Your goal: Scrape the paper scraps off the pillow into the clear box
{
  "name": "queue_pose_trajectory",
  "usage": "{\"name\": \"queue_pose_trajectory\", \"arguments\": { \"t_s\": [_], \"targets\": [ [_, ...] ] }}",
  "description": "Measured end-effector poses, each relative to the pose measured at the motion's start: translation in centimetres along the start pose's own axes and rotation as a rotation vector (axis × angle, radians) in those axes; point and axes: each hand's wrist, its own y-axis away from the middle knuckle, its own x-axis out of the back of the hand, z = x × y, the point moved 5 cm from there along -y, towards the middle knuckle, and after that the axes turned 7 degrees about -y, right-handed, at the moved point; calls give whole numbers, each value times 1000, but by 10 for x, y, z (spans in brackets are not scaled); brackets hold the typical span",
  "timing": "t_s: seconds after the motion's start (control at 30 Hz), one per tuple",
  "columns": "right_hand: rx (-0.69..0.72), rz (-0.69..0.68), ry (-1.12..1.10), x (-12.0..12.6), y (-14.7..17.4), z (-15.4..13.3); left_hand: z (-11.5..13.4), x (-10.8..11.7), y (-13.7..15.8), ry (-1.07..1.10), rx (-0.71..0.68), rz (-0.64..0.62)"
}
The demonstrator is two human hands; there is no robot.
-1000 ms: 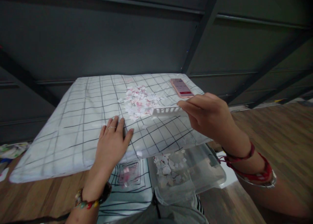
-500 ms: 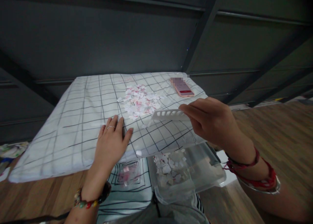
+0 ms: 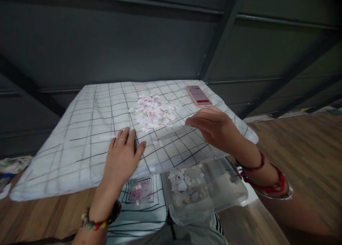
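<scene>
My left hand [image 3: 121,152] lies flat on the grid-patterned cloth [image 3: 91,123], fingers stretched out, holding nothing. My right hand [image 3: 215,129] is pinched round a thin white plastic strip [image 3: 176,131], blurred now and partly covered by the fingers; slots showed along it earlier. Beyond both hands is a heap of torn paper scraps [image 3: 153,111], white with pink bits. A few loose scraps [image 3: 157,143] lie on the cloth near the strip's left end. Below the front edge, a clear plastic box [image 3: 227,198] holds more scraps [image 3: 184,184].
A pink-cased phone [image 3: 200,96] lies at the back right of the cloth. Left of the box, pinkish clear wrapping [image 3: 140,192] rests on a light blue patterned surface [image 3: 144,216]. Dark panels [image 3: 120,41] rise behind the table. Wooden flooring [image 3: 301,141] shows at right.
My right hand has moved left with the strip, which has turned and now looks thin and blurred. A scrap near the front edge is gone from view. My left hand stays put.
</scene>
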Motion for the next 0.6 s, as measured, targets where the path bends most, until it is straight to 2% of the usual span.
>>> {"name": "queue_pose_trajectory", "arguments": {
  "t_s": [0.1,0.2,0.37,0.6],
  "targets": [
    [-35,-11,-23,5,5,7,0,0,0,3,-4,2],
    [-63,36,-23,7,6,10,0,1,1,-1,-12,17],
    [-77,55,-76,-4,1,10,-2,-2,1,12,-20,43],
    [-105,-9,-155,5,7,14,-1,4,4,46,-61,195]
  ]
}}
